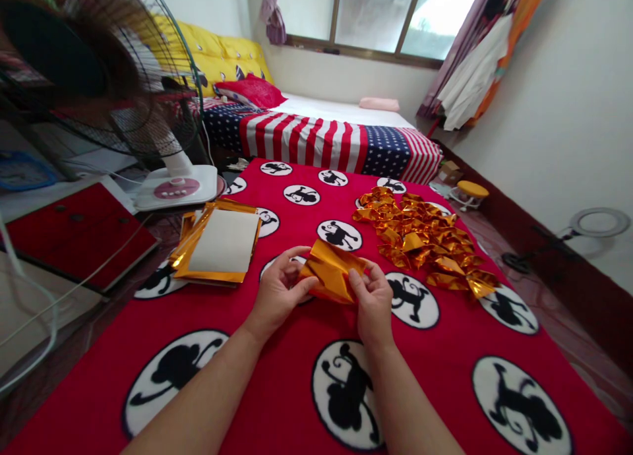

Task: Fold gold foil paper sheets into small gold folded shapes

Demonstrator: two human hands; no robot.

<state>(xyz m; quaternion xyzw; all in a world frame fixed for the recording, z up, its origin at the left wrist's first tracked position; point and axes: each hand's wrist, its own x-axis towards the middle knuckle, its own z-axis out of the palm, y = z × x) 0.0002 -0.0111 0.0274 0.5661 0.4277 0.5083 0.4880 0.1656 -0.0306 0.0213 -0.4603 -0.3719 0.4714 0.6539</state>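
Holding left hand [278, 289]: clamping the grip on the left side of the folded gold sheet [330, 269], pressing with the thumb on top and curling the fingers around the edge.
Holding right hand [374, 302]: clamping the grip on the right side of the folded gold sheet, resting the thumb on its upper face.
Folded gold sheet: lying between both hands, over the red cloth [277, 389], showing creases and overlapping flaps; cannot tell whether touching the cloth underneath.
Stack of sheets [225, 241]: lying flat to the left of the folded gold sheet and a little beyond it, showing a pale rectangle on top with gold margins around.
Pile of gold pieces [413, 236]: lying heaped to the right of the folded gold sheet and beyond it, glinting, crumpling into one another.
Red cloth: spreading beneath and all around the folded gold sheet, bearing black monkey figures in white circles.
Fan [54, 53]: standing far left of the folded gold sheet, showing blurred blades.
Bed [336, 109]: standing well beyond the folded gold sheet, wearing stars and stripes along its near side.
Yellow stool [472, 188]: standing right of the folded gold sheet, well beyond it.
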